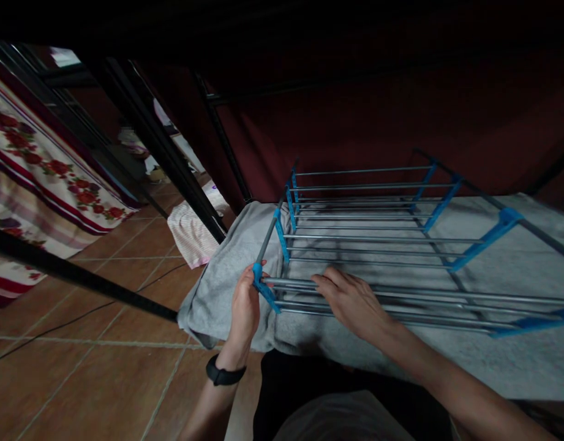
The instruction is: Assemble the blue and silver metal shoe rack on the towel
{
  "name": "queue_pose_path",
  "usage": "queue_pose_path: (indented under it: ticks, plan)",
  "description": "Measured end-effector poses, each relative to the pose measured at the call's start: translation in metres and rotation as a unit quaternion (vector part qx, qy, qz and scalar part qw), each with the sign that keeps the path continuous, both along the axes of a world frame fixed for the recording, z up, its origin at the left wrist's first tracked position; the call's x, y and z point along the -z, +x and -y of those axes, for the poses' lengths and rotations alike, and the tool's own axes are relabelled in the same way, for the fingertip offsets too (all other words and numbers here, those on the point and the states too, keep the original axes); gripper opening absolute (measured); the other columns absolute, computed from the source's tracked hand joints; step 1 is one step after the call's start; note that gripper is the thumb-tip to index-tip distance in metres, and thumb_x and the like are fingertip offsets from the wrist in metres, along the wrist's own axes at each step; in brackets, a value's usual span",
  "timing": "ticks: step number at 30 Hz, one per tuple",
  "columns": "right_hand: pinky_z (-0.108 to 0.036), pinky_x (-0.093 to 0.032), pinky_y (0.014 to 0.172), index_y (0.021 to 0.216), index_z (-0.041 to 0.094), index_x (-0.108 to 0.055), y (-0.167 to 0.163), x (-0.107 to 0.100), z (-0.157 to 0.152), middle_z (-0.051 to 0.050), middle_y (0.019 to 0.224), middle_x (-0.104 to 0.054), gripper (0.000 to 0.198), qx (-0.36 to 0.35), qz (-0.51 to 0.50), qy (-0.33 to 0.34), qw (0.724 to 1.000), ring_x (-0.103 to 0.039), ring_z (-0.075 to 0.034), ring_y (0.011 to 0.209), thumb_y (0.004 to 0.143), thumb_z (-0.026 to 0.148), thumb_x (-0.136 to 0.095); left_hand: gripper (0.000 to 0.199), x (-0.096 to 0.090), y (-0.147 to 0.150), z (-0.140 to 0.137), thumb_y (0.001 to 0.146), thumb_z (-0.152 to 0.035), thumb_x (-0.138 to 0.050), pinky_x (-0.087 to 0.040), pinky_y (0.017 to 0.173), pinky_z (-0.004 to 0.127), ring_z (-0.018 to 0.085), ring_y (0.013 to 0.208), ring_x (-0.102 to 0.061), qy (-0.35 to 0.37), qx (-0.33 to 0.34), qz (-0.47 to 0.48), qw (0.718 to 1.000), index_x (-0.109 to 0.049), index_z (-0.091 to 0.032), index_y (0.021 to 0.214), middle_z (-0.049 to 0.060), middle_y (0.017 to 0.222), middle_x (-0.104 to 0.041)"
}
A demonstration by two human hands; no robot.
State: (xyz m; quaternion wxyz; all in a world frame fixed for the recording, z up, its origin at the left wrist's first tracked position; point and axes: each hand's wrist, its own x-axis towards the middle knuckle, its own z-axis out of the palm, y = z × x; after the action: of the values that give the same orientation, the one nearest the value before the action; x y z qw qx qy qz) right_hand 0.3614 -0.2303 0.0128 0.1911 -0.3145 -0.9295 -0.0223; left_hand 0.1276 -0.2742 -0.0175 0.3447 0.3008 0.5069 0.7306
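Observation:
A rack of grey metal rods with blue plastic connectors (481,242) lies on a grey blanket (245,251). My left hand (245,305), with a black band on its wrist, is closed around the blue connector (258,275) at the near left corner. Some of its fingers are hidden behind that joint. Over the near rods, my right hand (353,299) has its fingers wrapped round a metal rod (419,290). Its palm faces down, and the fingertips are partly out of sight.
Black metal frame bars (120,306) and posts stand at the left. A dark red curtain (355,128) hangs behind the rack. On the tiled floor (79,380) runs a thin cable. A striped cloth (192,233) and a flowered curtain (47,165) hang further left.

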Motion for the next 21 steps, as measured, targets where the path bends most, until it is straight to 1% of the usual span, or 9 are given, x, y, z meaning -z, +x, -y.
queue_pose_path:
  ticks: [5, 9, 12, 17, 21]
  plan:
    - [-0.031, -0.05, 0.076, 0.124, 0.022, -0.061, 0.0002, 0.0045, 0.0005, -0.006, 0.108, -0.065, 0.032, 0.001, -0.001, 0.009, 1.0, -0.064, -0.019, 0.09, 0.096, 0.012, -0.05, 0.037, -0.0042, 0.0029, 0.0007, 0.089, -0.046, -0.052, -0.049, 0.062, 0.026, 0.015, 0.07, -0.055, -0.014, 0.013, -0.004, 1.0, -0.07, -0.017, 0.102, 0.002, 0.078, -0.059]
    - [-0.031, -0.049, 0.076, 0.127, 0.021, -0.06, 0.0006, 0.006, 0.0009, -0.006, 0.108, -0.065, 0.034, -0.005, -0.006, 0.016, 1.0, -0.064, -0.019, 0.089, 0.095, 0.012, -0.051, 0.044, -0.0029, 0.0057, -0.0005, 0.092, -0.056, -0.049, -0.047, 0.061, 0.026, 0.015, 0.066, -0.055, -0.028, -0.017, -0.028, 0.999, -0.07, -0.017, 0.097, 0.002, 0.074, -0.059]
    - [-0.032, -0.049, 0.076, 0.125, 0.021, -0.061, 0.0008, 0.0063, 0.0013, -0.006, 0.106, -0.065, 0.033, -0.004, -0.009, 0.02, 1.0, -0.064, -0.019, 0.088, 0.095, 0.012, -0.052, 0.049, -0.0009, 0.0059, -0.0018, 0.091, -0.061, -0.052, -0.046, 0.061, 0.026, 0.014, 0.066, -0.055, -0.048, -0.033, -0.049, 0.997, -0.071, -0.016, 0.095, 0.002, 0.075, -0.06]
    - [-0.03, -0.048, 0.077, 0.125, 0.021, -0.062, 0.0006, 0.0063, 0.0024, -0.006, 0.106, -0.065, 0.033, 0.004, -0.015, 0.02, 1.0, -0.064, -0.018, 0.089, 0.095, 0.012, -0.053, 0.046, -0.0014, 0.0042, -0.0017, 0.089, -0.058, -0.056, -0.045, 0.059, 0.026, 0.014, 0.065, -0.055, -0.058, -0.025, -0.046, 0.997, -0.071, -0.015, 0.097, 0.002, 0.073, -0.061]
    - [-0.03, -0.048, 0.078, 0.126, 0.021, -0.062, 0.0013, 0.0071, 0.0024, -0.006, 0.108, -0.065, 0.033, 0.007, -0.01, 0.016, 1.0, -0.064, -0.018, 0.09, 0.095, 0.013, -0.054, 0.047, -0.0059, 0.0046, 0.0023, 0.089, -0.058, -0.056, -0.048, 0.067, 0.027, 0.016, 0.071, -0.059, -0.063, -0.001, -0.059, 0.996, -0.071, -0.015, 0.101, 0.004, 0.082, -0.065]
